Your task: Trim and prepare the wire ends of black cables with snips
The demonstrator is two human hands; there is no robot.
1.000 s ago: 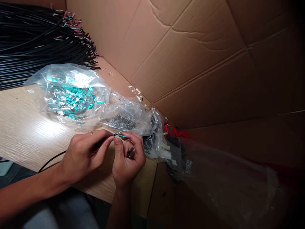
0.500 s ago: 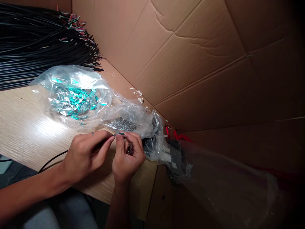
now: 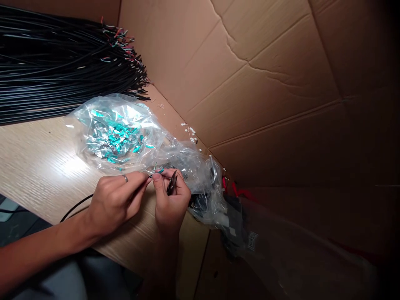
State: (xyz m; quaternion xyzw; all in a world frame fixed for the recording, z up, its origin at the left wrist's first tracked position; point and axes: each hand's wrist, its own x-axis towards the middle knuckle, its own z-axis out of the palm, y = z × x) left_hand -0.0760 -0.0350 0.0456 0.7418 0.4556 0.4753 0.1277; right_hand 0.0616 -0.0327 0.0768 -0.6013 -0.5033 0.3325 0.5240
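My left hand [image 3: 117, 200], with a ring on one finger, is closed on a black cable [image 3: 75, 205]. The cable trails from under that hand toward the lower left. At its tip, beside my fingertips, a bit of teal foil [image 3: 160, 171] shows, along with thin wire ends. Thumb and forefinger of my right hand [image 3: 170, 200] pinch at this tip, nearly touching the left fingers. Small dark pliers [image 3: 171, 183] are tucked in my right palm, jaws pointing up; their handles are hidden by the hand.
Many black cables [image 3: 62, 71] with stripped, coloured ends lie at the upper left. A clear bag [image 3: 93, 162] of teal foil scraps sits on the wooden table [image 3: 34, 154]. Another clear bag [image 3: 196, 162] holds small metal pieces. Cardboard walls [image 3: 265, 104] rise behind, with white bits [image 3: 192, 131] along their foot.
The view has shifted, so the scene sits further right and lower. The pliers' jaws now point up more plainly, and the teal foil and wire ends at the cable tip stand out more.
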